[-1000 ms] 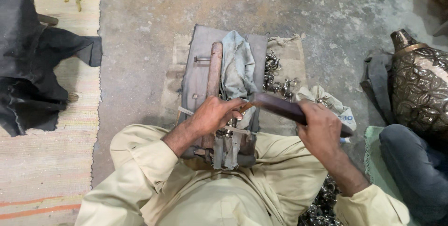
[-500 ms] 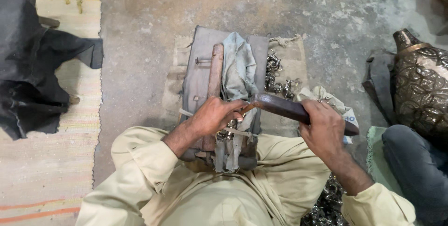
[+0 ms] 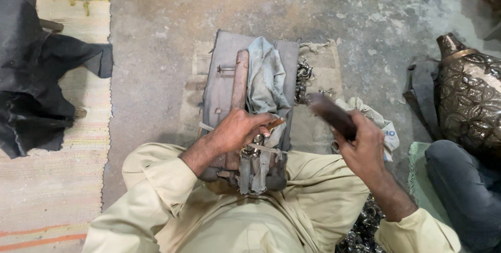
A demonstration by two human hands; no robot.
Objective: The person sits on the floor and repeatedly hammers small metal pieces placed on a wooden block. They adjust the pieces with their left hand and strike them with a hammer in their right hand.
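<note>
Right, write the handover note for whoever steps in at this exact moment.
Left hand: pressed on the wooden block, pinching a small metal piece against it; grip closed.
Right hand: closed on a dark wooden mallet, raised and blurred, off to the right of the piece.
Grey cloth drapes over the block. More small metal parts lie by the block's right edge, others by the right knee.
Done or left: cannot tell from this view how far the piece has been worked.
</note>
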